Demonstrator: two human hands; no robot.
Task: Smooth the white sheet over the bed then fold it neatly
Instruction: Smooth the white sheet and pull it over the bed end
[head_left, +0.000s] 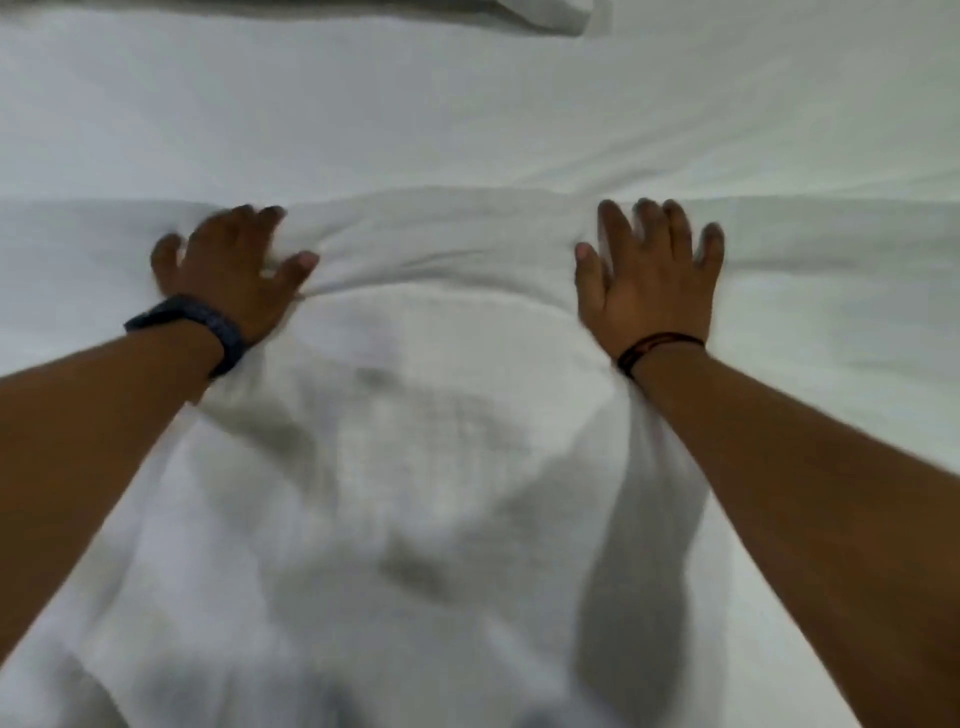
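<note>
The white sheet (431, 415) covers the bed and fills most of the head view, bunched into a ridge between my hands and rumpled toward me. My left hand (234, 265), with a dark band on its wrist, presses palm down on the sheet at left of centre, fingers spread and slightly curled into the fabric. My right hand (649, 270), with a thin dark cord on its wrist, lies flat on the sheet at right of centre with fingers apart. Neither hand holds a pinch of cloth that I can see. The frame is blurred.
Beyond the hands a flatter stretch of white bedding (467, 104) runs to the far side. A white pillow or folded cloth corner (550, 15) shows at the top edge, right of centre.
</note>
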